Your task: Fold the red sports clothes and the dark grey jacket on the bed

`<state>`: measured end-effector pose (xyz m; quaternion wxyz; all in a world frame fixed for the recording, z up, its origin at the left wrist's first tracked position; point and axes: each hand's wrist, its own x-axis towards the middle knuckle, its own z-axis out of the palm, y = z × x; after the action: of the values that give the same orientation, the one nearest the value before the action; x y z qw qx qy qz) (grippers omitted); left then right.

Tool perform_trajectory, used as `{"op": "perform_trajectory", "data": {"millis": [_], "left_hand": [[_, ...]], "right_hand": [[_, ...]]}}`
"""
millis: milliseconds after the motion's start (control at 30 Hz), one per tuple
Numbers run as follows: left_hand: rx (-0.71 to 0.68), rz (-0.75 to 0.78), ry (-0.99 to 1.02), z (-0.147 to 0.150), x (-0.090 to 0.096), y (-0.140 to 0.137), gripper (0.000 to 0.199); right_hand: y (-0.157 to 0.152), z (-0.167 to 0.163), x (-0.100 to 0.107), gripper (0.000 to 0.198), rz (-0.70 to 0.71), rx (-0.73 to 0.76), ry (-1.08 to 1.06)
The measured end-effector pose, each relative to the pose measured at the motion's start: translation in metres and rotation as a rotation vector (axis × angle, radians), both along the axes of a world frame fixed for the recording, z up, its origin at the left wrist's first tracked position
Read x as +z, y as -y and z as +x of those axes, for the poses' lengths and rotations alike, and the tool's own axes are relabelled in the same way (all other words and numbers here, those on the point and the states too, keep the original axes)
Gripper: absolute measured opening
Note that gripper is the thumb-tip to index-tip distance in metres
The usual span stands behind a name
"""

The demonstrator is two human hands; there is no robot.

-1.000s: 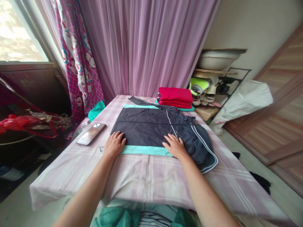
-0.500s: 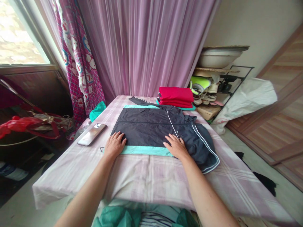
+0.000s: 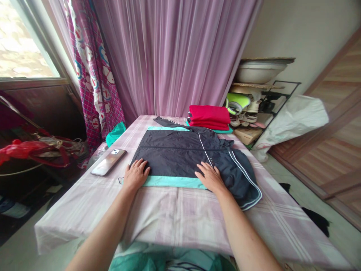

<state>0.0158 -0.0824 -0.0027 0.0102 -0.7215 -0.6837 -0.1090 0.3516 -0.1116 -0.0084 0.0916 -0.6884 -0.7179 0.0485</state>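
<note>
A black jacket (image 3: 175,158) with turquoise side panels and white piping lies spread on the table, its hem toward the left and its collar toward the right. The near sleeve bends round at the right; the far one stretches left along the back. My left hand (image 3: 136,174) rests flat on the near hem corner, fingers a little apart. On the jacket's near edge, beside the white piping, my right hand (image 3: 210,175) lies with its fingers spread. Neither hand grips the cloth.
A phone (image 3: 109,162) lies on the checked tablecloth (image 3: 166,214) at the left. Folded red clothes (image 3: 209,116) are stacked at the back right. Beyond the table stand a shoe rack (image 3: 251,116) and a white sack (image 3: 296,122). A pink curtain (image 3: 175,56) hangs behind.
Both hands keep their places on the jacket, and the jacket lies as before. Only the camera's view has shifted very slightly.
</note>
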Motion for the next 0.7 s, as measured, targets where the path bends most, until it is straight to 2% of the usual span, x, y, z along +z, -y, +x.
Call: {"op": "perform_trajectory", "data": {"millis": [267,700], "left_hand": [[-0.006,-0.030,0.009,-0.0010,0.0012,-0.0004,0.048],[-0.013,0.005,0.033,-0.0036,-0.0026,-0.0016,0.046]], "right_hand": [[0.0010,-0.0006,0.0005,0.045,0.013,-0.007,-0.004],[0.0010,0.0003,0.0004,0.045,0.018,0.000,-0.024]]}}
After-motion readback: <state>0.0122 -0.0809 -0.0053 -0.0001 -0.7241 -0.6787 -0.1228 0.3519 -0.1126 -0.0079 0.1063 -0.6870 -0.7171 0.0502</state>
